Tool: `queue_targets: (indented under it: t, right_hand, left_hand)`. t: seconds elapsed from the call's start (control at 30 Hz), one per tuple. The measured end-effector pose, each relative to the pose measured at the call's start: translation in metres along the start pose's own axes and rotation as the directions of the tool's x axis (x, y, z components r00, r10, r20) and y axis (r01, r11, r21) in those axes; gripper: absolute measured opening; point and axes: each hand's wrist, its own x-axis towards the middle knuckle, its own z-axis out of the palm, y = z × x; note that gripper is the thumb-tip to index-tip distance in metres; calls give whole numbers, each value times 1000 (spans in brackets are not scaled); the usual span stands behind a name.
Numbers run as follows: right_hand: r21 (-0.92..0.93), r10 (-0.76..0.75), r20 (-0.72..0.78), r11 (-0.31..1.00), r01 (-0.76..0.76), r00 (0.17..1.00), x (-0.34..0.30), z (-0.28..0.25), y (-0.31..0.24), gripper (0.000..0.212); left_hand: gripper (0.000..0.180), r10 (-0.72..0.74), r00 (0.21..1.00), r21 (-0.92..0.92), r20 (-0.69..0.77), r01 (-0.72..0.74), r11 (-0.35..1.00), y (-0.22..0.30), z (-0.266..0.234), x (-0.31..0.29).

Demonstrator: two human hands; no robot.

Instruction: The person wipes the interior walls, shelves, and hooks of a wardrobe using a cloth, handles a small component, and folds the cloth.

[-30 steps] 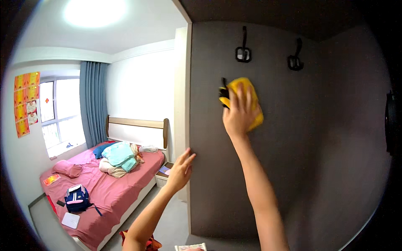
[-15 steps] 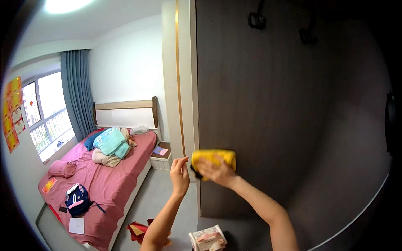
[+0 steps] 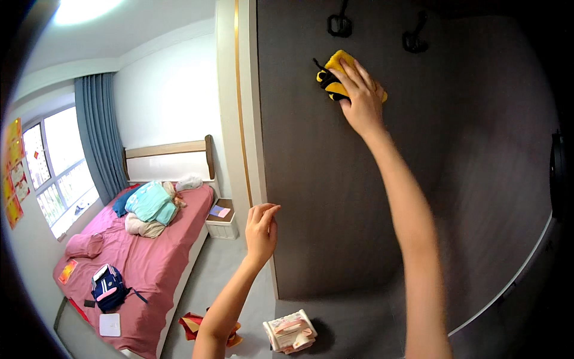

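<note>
High on a dark brown panel [image 3: 335, 197], my right hand [image 3: 363, 106] presses a folded yellow cloth [image 3: 338, 58] with black trim and a small black loop. Its fingers lie over the cloth, and part of it is hidden under them. My left hand [image 3: 262, 230] hovers lower down, by the panel's left edge. Its fingers are curled loosely together and nothing shows in them. Just above the cloth, a black hook [image 3: 339, 25] hangs against the panel, with a second black hook [image 3: 415, 40] to its right.
Below stands a white box [image 3: 291, 330] with pink items. Beside my left forearm, a red and gold bag [image 3: 190, 325] lies on the floor. A pink-covered bed [image 3: 149, 269] at left holds bedding, a dark blue backpack [image 3: 109, 287] and a white flat device [image 3: 110, 325]. A white nightstand [image 3: 222, 228] adjoins it.
My right hand has carried the yellow cloth from low by the panel's left edge up and to the right, near the hooks. My left hand stays low, slightly higher in view. The view has shifted slightly.
</note>
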Motion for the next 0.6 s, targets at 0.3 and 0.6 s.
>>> queue_targets:
  t: [0.3,0.6]
  right_hand:
    - [-106,-506,260,832,545,823,-312,42,-64,40]
    - [-180,-477,107,854,489,872,-138,-7,90,41]
  left_hand:
    - [32,130,992,54,-3,-130,990,24,39,8]
    - [41,329,932,155,152,-351,923,55,98,71]
